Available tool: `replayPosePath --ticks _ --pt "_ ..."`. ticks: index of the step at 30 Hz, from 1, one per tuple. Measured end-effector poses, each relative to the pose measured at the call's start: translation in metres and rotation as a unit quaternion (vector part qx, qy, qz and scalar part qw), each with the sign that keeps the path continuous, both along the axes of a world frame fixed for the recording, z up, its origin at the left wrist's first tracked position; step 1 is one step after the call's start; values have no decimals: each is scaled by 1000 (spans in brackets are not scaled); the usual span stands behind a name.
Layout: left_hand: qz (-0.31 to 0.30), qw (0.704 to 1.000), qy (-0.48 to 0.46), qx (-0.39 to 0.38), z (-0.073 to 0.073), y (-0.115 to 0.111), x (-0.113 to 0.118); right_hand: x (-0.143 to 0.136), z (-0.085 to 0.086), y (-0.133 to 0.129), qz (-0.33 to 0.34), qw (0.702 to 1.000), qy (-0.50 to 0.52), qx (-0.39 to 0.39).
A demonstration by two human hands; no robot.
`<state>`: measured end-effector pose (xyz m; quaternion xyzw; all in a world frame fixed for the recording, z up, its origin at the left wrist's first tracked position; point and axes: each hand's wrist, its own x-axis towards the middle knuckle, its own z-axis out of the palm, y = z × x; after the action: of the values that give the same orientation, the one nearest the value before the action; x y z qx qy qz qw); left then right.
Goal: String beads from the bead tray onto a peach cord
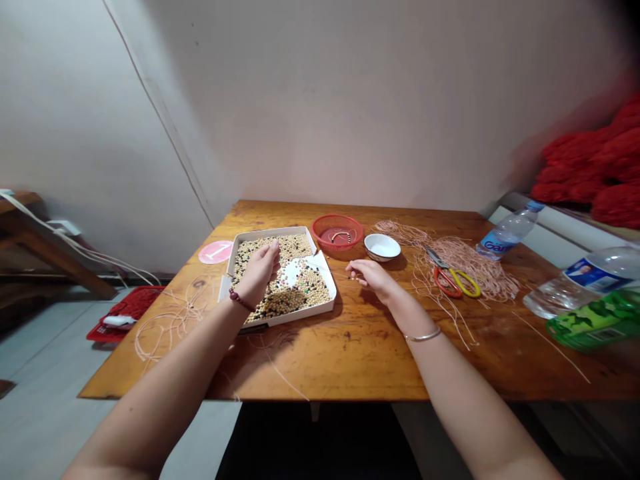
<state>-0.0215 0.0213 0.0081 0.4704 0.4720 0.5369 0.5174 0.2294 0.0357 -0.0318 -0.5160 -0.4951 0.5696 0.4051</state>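
A shallow white box (327, 308) on the table holds many small beige beads mixed with black ones, with a bare white patch near its middle. Over the box is my left hand (261, 270), its fingers bent together; what they hold, if anything, is too small to make out. Just right of the box, my right hand (369, 277) is closed on a thin string with a few small beads near the fingertips. A red plastic basket (337, 232) behind the hands contains a short beaded string. Beside it sits a white bowl (383, 247).
Pink cords (480, 263) lie heaped at the right, with scissors (453, 277) on them. Bottles (507, 232) stand or lie at the right edge. Loose cord (167, 327) and a round pink card (215, 252) are at the left.
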Motion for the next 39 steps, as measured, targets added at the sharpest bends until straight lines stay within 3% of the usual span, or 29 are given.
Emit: replayPosePath --ticks 4,9,17,27,39 --pt "7 1000 2 -6 -1 2 0 2 1 -1 21 999 -33 12" --pt "13 1000 -8 -10 -5 5 -2 2 1 -4 47 987 -132 83" --pt "36 997 -63 -39 -6 7 -5 6 -9 4 30 975 -182 126" --pt "17 989 -123 -79 -6 10 -7 8 -9 6 15 973 -191 125" --pt "-67 944 -265 -185 1 8 -7 12 -23 11 36 937 -307 164"
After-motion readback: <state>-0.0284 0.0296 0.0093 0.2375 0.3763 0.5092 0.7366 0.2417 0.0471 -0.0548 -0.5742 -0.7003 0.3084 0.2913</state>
